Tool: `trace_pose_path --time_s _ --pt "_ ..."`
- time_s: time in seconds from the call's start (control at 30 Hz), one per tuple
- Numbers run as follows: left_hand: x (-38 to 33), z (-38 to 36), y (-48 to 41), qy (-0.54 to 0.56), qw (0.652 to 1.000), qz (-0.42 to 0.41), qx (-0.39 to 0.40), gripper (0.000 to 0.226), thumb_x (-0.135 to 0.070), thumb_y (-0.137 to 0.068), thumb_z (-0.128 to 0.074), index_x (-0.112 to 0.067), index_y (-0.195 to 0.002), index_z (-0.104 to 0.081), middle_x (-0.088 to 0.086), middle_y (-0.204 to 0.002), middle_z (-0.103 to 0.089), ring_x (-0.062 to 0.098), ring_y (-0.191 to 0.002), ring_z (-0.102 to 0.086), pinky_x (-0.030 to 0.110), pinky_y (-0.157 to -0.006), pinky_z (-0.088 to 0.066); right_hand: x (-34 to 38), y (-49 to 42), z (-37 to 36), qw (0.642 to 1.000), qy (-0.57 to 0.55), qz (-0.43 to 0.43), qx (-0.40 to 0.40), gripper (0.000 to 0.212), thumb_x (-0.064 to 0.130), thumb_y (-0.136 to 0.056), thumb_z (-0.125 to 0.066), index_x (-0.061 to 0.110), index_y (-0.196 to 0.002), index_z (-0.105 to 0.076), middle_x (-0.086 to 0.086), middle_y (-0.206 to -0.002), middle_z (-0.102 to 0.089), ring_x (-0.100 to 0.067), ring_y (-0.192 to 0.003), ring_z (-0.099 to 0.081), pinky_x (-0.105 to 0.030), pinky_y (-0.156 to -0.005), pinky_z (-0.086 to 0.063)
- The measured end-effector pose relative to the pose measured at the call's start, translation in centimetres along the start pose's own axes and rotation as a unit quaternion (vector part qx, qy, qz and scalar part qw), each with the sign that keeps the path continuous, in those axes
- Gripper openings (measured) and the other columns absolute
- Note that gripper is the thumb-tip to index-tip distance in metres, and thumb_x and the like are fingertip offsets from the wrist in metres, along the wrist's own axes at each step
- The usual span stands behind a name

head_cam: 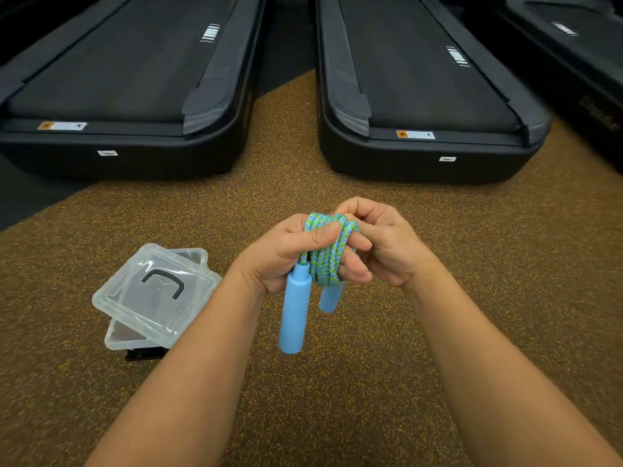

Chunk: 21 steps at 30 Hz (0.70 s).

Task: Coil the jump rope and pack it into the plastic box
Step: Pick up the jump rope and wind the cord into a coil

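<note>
The jump rope (pixel 328 261) is blue and green braided cord, wound into a tight bundle held above the floor. Two light blue handles hang down from it, a long one (pixel 294 315) in front and a shorter-looking one (pixel 331 298) behind. My left hand (pixel 286 254) grips the bundle, thumb pressed over the top of the cord. My right hand (pixel 381 244) pinches the cord at the bundle's upper right side. The clear plastic box (pixel 124 338) sits on the floor to the lower left, its lid (pixel 156 291) with a dark handle resting askew on top.
Two black treadmills (pixel 128 96) (pixel 424 96) stand side by side ahead, with a third one (pixel 573 45) at the far right. Brown speckled rubber flooring (pixel 337 382) stretches below my arms. A dark object (pixel 145 353) peeks out under the box.
</note>
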<state>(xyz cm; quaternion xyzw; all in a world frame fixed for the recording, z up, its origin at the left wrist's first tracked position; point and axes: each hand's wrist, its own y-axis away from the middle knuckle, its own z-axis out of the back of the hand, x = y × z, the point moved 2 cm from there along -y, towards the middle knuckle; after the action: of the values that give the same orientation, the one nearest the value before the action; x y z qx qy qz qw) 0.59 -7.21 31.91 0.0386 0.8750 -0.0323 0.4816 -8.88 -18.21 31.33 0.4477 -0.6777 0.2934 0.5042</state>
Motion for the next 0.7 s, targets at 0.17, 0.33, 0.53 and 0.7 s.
trace_pose_path --time_s 0.17,0.33,0.53,0.7 --pt "-0.7 -0.3 0.0 0.015 1.000 -0.015 0.019 0.035 -0.020 -0.082 -0.065 0.005 -0.107 -0.065 0.021 -0.091 -0.072 0.034 -0.087 -0.071 0.040 -0.082 -0.056 -1.2 -0.1 -0.4 0.999 -0.032 -0.003 0.021 0.015 0.017 -0.072 -0.075 0.015 -0.083 -0.066 -0.019 -0.078 -0.044 -0.020 -0.066 -0.037 -0.024 -0.053 -0.034" --pt "-0.8 -0.3 -0.1 0.019 1.000 -0.023 0.003 0.036 -0.015 -0.079 -0.067 0.005 -0.108 -0.065 0.023 -0.095 -0.071 0.036 -0.088 -0.070 0.041 -0.084 -0.055 -1.6 -0.2 0.3 1.000 -0.006 -0.025 -0.017 0.029 -0.013 -0.080 -0.050 -0.018 -0.108 -0.049 -0.018 -0.088 -0.048 -0.019 -0.065 -0.048 -0.023 -0.050 -0.045" --pt "-0.6 -0.6 -0.5 0.022 0.999 -0.028 -0.020 0.031 -0.013 -0.079 -0.060 0.002 -0.105 -0.067 0.022 -0.093 -0.072 0.032 -0.085 -0.071 0.039 -0.078 -0.057 -1.6 0.2 -0.4 0.993 -0.109 -0.050 -0.008 0.023 -0.008 -0.087 -0.043 -0.020 -0.107 -0.048 0.013 -0.038 -0.041 0.003 -0.029 -0.035 -0.006 -0.038 -0.031" --pt "-0.6 -0.2 -0.6 0.022 0.999 -0.030 -0.024 0.036 -0.018 -0.080 -0.065 0.001 -0.111 -0.066 0.020 -0.098 -0.072 0.030 -0.089 -0.071 0.041 -0.084 -0.056 -3.3 -0.2 -0.3 0.990 -0.116 -0.051 -0.068 0.022 -0.001 -0.092 -0.046 -0.002 -0.108 -0.061 0.000 -0.064 -0.058 -0.004 -0.051 -0.054 -0.015 -0.050 -0.050"
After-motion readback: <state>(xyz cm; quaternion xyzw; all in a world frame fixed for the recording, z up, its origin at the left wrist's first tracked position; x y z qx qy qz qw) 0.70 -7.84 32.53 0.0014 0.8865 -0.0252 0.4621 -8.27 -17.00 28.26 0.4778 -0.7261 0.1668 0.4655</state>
